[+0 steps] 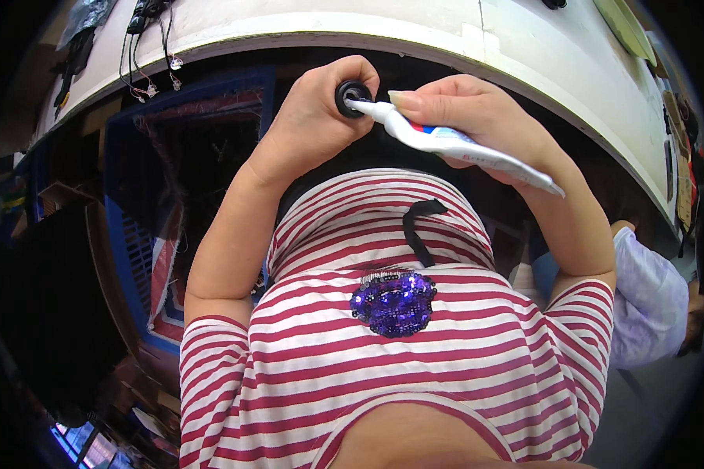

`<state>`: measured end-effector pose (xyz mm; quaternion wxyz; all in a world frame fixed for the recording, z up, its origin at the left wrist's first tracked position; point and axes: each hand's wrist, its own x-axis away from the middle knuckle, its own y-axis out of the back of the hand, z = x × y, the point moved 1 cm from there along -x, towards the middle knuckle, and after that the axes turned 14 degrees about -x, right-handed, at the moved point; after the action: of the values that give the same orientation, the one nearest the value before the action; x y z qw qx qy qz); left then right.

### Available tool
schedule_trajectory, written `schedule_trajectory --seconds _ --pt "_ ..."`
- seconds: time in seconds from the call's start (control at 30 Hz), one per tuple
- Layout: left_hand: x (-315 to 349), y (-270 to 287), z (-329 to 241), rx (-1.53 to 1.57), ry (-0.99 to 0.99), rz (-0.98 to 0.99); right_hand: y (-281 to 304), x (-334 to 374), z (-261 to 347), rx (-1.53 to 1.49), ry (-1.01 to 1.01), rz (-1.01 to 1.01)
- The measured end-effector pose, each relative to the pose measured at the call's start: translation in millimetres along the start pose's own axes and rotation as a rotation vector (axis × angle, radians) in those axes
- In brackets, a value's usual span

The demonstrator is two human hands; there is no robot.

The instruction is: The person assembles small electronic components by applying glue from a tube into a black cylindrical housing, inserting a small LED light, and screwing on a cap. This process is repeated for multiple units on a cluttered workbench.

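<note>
My left hand (318, 109) is closed around a black cylindrical part with a round open end (342, 95); the rest of it is hidden in my fist. In my right hand (477, 117) is a white squeeze tube (454, 146) with blue and red marks, gripped between thumb and fingers. Its narrow white nozzle (373, 109) points left and its tip is at the opening of the black part. The tube's flattened tail sticks out below my right hand. Both hands are held up in front of the table's near edge.
A white table (414, 27) curves across the top. Black parts with thin wires and small connectors (150, 87) hang over its edge at left. Below stands a blue plastic crate (133, 234) with a lining. A person in a light top (649, 297) is at right.
</note>
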<state>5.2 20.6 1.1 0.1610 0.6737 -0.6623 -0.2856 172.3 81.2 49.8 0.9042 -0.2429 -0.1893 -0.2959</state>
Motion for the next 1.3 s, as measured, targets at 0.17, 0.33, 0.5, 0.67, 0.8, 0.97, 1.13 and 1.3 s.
schedule_trajectory --seconds 0.17,0.33,0.5,0.67,0.8,0.97,1.13,1.3 --pt "-5 -2 1 0.0 0.033 0.017 13 -4 0 -0.145 -0.09 0.029" --pt "-10 -4 7 0.062 0.057 0.013 23 -1 3 -0.333 -0.134 0.143" --pt "-19 1 2 0.222 0.178 0.091 42 -6 15 -0.422 0.145 0.3" --pt "-19 9 2 0.537 0.174 0.187 72 -24 49 0.039 0.558 -0.109" --pt "-19 10 5 0.621 0.112 0.154 114 -67 82 0.388 0.657 -0.347" --pt "-19 14 -1 0.617 0.056 0.15 160 -116 103 0.634 0.646 -0.556" --pt "-17 21 3 0.698 0.036 0.095 160 -130 115 0.919 0.505 -0.766" --pt "-12 24 8 0.608 0.066 -0.052 87 -71 93 0.887 0.674 -0.389"
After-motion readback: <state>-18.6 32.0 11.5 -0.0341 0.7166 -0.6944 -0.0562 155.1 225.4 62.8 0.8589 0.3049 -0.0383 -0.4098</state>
